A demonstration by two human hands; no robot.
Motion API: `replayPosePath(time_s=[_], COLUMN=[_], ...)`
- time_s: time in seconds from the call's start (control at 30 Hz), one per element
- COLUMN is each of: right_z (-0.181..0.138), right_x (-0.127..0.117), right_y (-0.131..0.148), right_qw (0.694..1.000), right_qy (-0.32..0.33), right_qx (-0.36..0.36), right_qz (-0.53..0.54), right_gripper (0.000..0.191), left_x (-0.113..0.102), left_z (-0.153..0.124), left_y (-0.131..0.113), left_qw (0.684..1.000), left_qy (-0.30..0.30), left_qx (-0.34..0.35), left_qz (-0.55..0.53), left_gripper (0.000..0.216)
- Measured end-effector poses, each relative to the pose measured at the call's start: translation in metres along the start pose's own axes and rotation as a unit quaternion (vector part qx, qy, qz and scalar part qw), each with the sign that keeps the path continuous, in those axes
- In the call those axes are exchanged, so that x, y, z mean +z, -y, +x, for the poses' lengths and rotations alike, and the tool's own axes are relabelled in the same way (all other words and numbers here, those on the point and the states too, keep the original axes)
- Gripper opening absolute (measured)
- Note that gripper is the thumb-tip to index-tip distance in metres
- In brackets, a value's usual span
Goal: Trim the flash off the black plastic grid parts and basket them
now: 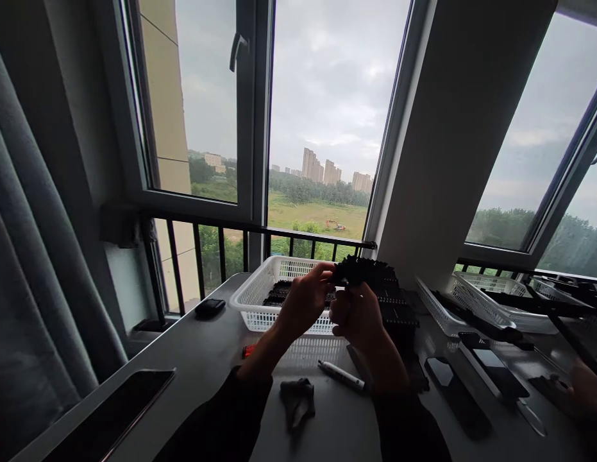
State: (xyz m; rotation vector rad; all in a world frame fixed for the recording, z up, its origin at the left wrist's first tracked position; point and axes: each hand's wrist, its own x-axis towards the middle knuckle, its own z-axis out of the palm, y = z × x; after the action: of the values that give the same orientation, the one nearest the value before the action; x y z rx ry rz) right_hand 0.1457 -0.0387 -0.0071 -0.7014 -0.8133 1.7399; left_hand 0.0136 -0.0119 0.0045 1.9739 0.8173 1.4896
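Observation:
Both of my hands are raised over the near right side of a white plastic basket [257, 320]. Between them is a black piece with a jagged edge [349, 271], seen almost in silhouette. My left hand [308, 295] has its fingers closed on the left end of this piece. Below and to the right, my right hand [358, 314] is curled closed against its underside. Behind the right hand lie black toothed strips [397, 308], and the dark outlines make it hard to tell where the held piece ends. More black strips [277, 292] lie in the basket.
On the table [206, 366] are a white pen-like tool [341, 375], a crumpled dark grey item [298, 401], an orange-red object [249, 350] and a small black case [210, 308]. Phones [456, 391] lie right. Another person's hand [587, 385] is at the right edge, near more baskets [485, 298].

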Motion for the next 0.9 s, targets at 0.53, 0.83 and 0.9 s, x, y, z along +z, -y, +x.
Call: replayPosePath(time_s=[0.53, 0.83, 0.9], right_z=[-0.001, -0.001, -0.002], right_x=[-0.023, -0.024, -0.023], right_y=[0.015, 0.015, 0.015], right_qw=[0.998, 0.999, 0.999], right_qy=[0.057, -0.017, -0.008], right_qx=[-0.003, -0.032, -0.032], right_qz=[0.036, 0.040, 0.034], right_gripper=[0.035, 0.033, 0.034], left_x=[-0.012, -0.013, -0.013], left_z=[0.008, 0.009, 0.009], left_y=[0.010, 0.016, 0.014], left_qw=[0.988, 0.988, 0.988], left_qy=[-0.057, -0.060, -0.063], left_qx=[-0.114, -0.095, -0.096], left_qz=[-0.091, -0.104, -0.103], left_gripper=[0.034, 0.032, 0.030])
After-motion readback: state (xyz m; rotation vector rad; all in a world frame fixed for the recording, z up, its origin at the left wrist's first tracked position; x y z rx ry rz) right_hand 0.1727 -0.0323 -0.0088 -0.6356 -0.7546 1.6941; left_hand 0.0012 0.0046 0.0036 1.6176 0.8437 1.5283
